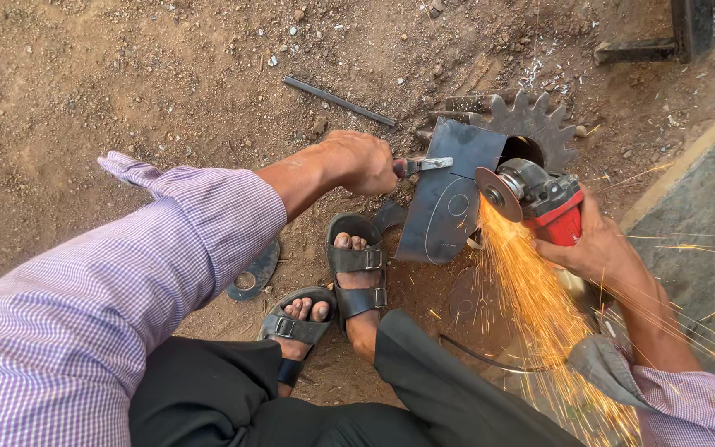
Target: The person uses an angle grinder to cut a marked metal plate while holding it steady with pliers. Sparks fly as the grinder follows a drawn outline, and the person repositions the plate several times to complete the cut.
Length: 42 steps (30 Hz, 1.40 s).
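Observation:
My left hand (357, 161) is closed on the handles of pliers (424, 165), whose jaws clamp the top edge of a dark steel plate (448, 199) marked with chalk outlines. My right hand (593, 244) grips a red angle grinder (544, 203). Its disc (498, 193) touches the plate's right edge and throws orange sparks (539, 306) down and to the right. The plate leans against a big toothed gear wheel (539, 124) lying on the dirt.
My sandalled feet (357, 273) rest on the dirt just below the plate. A cut metal piece with a hole (251, 277) lies at the left foot. A thin steel rod (337, 99) lies farther off. A concrete slab (697, 215) borders the right; a dark metal frame (697, 29) stands top right.

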### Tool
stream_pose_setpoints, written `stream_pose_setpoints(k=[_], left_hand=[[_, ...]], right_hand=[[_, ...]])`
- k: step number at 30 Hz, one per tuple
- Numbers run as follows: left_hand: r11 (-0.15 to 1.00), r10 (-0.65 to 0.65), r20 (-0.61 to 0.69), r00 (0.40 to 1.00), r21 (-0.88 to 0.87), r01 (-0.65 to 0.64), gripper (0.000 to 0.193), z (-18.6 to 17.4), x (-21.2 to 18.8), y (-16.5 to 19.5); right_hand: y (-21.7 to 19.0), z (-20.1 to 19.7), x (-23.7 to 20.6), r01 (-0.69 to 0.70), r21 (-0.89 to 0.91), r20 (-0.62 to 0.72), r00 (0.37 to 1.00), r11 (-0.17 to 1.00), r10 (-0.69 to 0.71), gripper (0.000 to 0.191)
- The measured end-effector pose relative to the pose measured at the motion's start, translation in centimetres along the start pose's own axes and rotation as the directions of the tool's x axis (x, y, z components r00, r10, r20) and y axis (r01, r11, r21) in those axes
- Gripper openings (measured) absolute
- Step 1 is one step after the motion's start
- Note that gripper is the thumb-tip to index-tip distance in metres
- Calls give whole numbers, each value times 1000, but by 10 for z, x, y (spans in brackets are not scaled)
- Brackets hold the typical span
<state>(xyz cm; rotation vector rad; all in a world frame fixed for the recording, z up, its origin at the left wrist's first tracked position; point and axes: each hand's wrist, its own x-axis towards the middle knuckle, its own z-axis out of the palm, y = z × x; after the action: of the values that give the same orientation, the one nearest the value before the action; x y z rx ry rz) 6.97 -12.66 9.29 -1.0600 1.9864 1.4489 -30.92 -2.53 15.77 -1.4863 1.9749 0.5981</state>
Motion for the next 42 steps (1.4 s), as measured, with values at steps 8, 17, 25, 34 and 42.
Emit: stream_pose_setpoints(k=[8, 17, 25, 34, 42], left_hand=[[1000, 7, 3, 1000, -1, -7, 49, 3, 1, 1], [1000, -4, 33, 999, -3, 4, 48, 6, 1, 2], [1000, -5, 5, 1000, -2, 5, 50, 13, 8, 3], [1000, -6, -1, 1000, 25, 6, 51, 18, 16, 2], [999, 3, -73, 997, -52, -7, 47, 25, 44, 10]], right_hand=[[2, 5, 3, -16, -14, 9, 1000, 1000, 16, 120], [-9, 0, -5, -10, 39, 9, 1000, 999, 9, 114], [-4, 5, -10, 37, 56, -37, 999, 998, -35, 113], [3, 7, -8, 93, 114, -91, 992, 989, -83, 115], [38, 6, -42, 36, 420, -134, 991, 907, 23, 80]])
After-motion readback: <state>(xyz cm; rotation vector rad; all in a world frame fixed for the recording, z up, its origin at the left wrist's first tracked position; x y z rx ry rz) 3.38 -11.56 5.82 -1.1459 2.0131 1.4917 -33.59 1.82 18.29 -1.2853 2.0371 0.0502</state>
